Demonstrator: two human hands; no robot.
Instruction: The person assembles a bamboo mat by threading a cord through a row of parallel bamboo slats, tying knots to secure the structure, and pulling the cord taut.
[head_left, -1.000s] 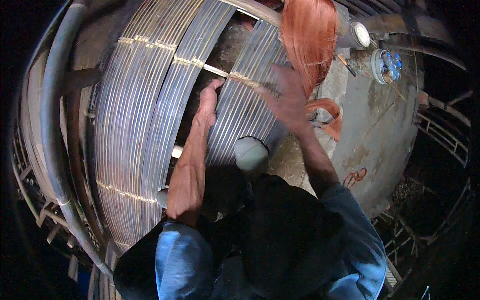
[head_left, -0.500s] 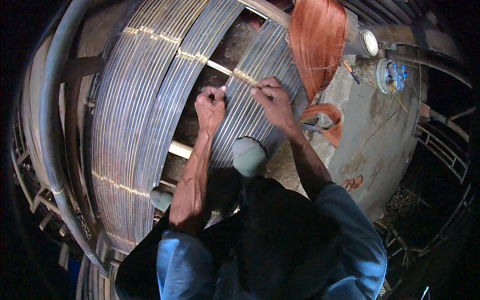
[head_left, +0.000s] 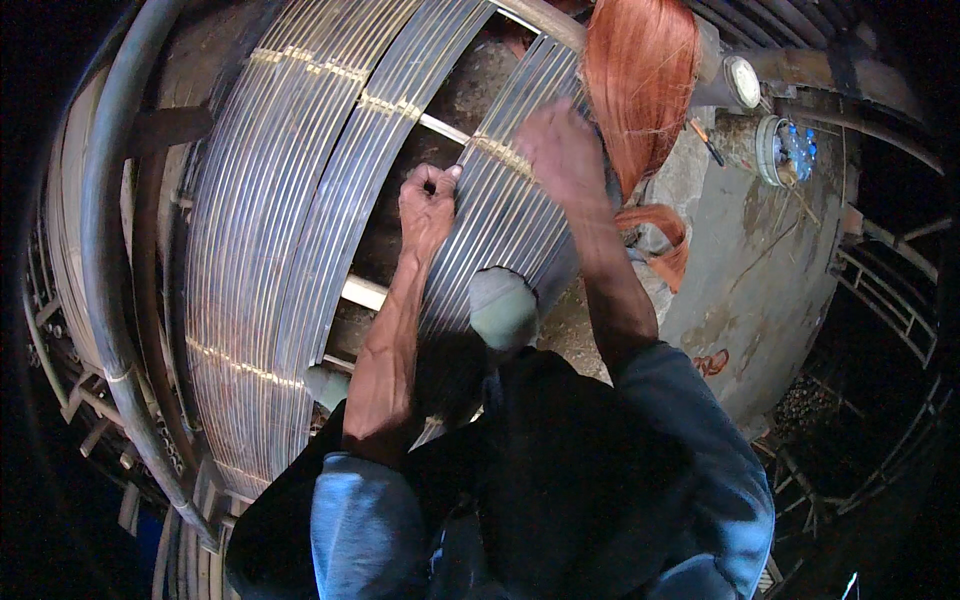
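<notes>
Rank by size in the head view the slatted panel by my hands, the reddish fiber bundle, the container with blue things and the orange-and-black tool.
Largest to smallest:
Slatted panel
Reddish fiber bundle
Container
Orange-and-black tool

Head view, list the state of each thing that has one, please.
Right slatted panel: lashed across with pale ties
Left hand: curled, at that panel's left edge
Right hand: blurred, over the panel; grip unclear
Reddish fibre bundle: gathered, strands side by side
Round container: open, blue items inside

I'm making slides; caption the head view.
Left hand at the edge of a panel of thin pale strips; blurred right hand near a reddish fibre bundle.
</notes>
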